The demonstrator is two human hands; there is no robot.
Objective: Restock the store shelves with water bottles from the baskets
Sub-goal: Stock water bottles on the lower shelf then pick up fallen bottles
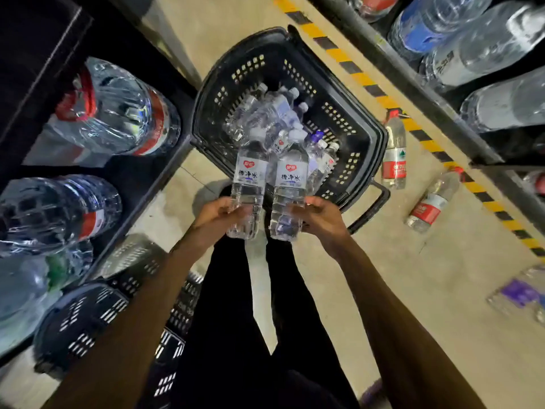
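above the floor basket (362, 137), both hands grip bottles: left hand (219, 215), right hand (320, 216).

Dim aisle; glare on shelf jugs (115, 110); wide-angle bending, blur toward edges.

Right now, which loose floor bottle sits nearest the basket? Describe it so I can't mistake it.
Find the black basket on the floor between the shelves. Just off its right rim, by the yellow-and-black stripe, lies a bottle with a red label and red cap. Unlike the other red-labelled bottle farther right, it lies alongside the basket.
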